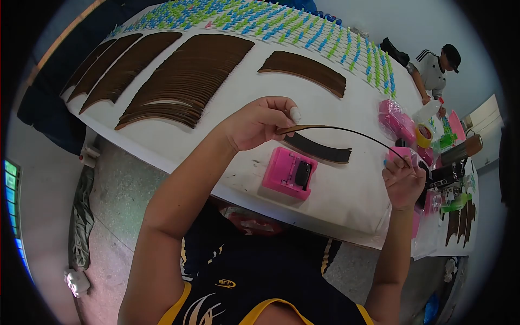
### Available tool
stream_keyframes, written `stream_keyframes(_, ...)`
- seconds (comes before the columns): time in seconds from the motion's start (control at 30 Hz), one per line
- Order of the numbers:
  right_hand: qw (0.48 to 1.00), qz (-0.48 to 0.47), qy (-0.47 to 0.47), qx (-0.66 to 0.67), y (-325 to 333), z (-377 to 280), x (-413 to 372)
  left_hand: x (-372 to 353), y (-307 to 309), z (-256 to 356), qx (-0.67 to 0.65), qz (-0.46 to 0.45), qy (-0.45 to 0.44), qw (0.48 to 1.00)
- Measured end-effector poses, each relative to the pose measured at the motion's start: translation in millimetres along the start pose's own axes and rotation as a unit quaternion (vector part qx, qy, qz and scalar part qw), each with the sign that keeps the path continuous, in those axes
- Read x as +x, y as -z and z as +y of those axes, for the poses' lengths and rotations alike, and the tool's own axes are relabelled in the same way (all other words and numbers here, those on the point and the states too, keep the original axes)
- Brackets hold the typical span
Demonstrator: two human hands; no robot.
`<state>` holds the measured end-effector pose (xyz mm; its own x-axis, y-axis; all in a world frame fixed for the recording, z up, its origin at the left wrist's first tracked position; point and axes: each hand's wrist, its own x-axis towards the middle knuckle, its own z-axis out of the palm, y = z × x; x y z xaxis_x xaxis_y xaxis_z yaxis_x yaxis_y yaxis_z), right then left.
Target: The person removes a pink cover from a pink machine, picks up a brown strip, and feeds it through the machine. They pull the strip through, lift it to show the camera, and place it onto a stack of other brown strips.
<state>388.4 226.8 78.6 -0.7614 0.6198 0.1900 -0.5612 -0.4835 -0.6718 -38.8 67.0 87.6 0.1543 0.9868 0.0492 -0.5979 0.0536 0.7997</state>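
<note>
A long, thin brown strip (pixel 346 129) arches between my two hands, its wider end at the left. My left hand (pixel 264 122) pinches that end between thumb and fingers. At the right, my right hand (pixel 403 181) is closed on the strip's narrow end. Under the arch, on the white table, lies a short curved row of dark strips (pixel 319 149). Just in front of that row sits a pink box-like device (pixel 287 173) with a black part on top.
Brown strips (pixel 187 76) lie in fanned stacks at the left, and another stack (pixel 303 70) lies ahead. Green and blue pieces (pixel 260 21) fill the back of the white table (pixel 238 103). Tape (pixel 423 135), pink packages (pixel 395 120) and bottles crowd the right, where another person (pixel 433 76) works.
</note>
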Motion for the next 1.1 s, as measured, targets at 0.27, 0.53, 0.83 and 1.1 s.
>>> stream_keyframes(0.27, 0.999, -0.019, 0.003, -0.026, -0.8, -14.9, -6.2, -2.9, -5.4, 7.1, 0.121, -0.087, 0.009, 0.989)
stream_keyframes(0.53, 0.998, -0.018, 0.064, 0.014, -17.8, 5.8, -10.8, -5.2, -6.0, 0.9, 0.019, -0.039, 0.002, 0.999)
stream_keyframes(0.83, 0.988, 0.086, 0.127, -0.010, 3.3, 27.8, 16.3, 4.4, 17.3, -4.8, -0.097, -0.054, 0.015, 0.994)
stream_keyframes(1.1, 0.998, -0.028, 0.029, -0.042, -1.9, -11.5, 8.2, -9.6, 11.8, 10.8, 0.115, -0.025, -0.007, 0.993)
